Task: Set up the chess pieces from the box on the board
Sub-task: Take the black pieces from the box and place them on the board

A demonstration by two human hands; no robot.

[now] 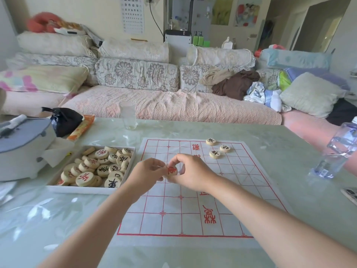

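Observation:
A white paper board (193,215) with red grid lines lies on the table. Three round wooden pieces with black characters (214,154) stand near its far right corner. A shallow white box (85,189) left of the board holds several wooden pieces marked in red and black. Above the board's left half, my left hand (145,174) and my right hand (193,173) meet. Both pinch one round piece with a red character (171,170) between their fingertips. The piece is tilted up, its face toward me.
A grey and white lidded container (23,147) and a black bag (66,120) stand at the table's far left. An empty glass (128,116) sits at the far edge. A clear plastic bottle (337,151) stands at the right. A sofa lies beyond the table.

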